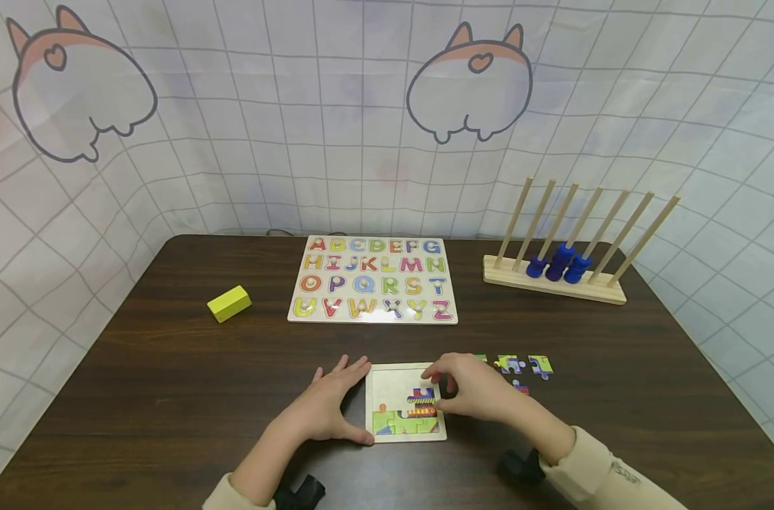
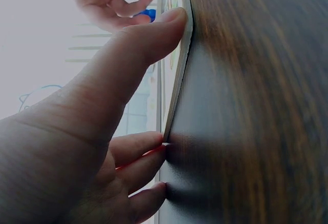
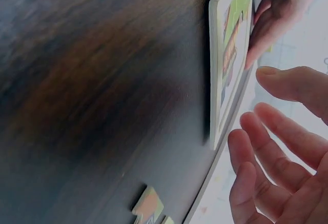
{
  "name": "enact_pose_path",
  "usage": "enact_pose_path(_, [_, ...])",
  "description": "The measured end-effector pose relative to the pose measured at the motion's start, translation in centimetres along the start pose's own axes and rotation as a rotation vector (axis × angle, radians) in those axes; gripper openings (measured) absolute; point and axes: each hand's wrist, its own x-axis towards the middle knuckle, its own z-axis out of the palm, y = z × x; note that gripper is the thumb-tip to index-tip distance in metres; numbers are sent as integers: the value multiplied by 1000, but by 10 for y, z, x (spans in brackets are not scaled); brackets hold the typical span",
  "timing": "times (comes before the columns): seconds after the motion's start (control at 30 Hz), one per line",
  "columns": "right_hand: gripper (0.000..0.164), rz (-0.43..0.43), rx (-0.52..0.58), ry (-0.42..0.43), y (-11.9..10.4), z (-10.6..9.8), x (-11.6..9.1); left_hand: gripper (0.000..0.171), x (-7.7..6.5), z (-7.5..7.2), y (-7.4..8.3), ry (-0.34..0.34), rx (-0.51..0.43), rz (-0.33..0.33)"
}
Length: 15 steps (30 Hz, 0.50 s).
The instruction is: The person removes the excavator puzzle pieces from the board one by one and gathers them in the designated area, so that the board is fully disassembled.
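Observation:
A small square wooden puzzle tray (image 1: 387,388) lies on the dark table, with joined green pieces (image 1: 402,423) along its near side and red, purple and yellow-striped pieces (image 1: 423,400) at its right. My left hand (image 1: 323,406) is spread along the tray's left side; in the left wrist view the thumb (image 2: 166,26) presses the edge and a fingertip meets the far corner. Over the tray's right edge hovers my right hand (image 1: 479,388). Its thumb and fingers stand apart in the right wrist view, with nothing between them. Several loose jigsaw pieces (image 1: 510,364) lie beyond that hand.
Behind the tray lies an alphabet peg board (image 1: 374,275). A yellow block (image 1: 229,304) sits at the left. At the back right stands a wooden rack (image 1: 555,282) with upright pegs and blue beads (image 1: 578,269). A patterned cloth (image 1: 361,142) hangs behind the table.

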Motion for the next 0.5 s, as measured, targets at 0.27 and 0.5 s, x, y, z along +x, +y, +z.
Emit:
enact_pose_path(0.27, [36,52,-18,-59,-2,4,8,104,1,0,1,-5,3,-8])
enact_pose_path(0.5, [33,37,6,-89,-2,5,12,104,1,-1,1,-1,5,-5])
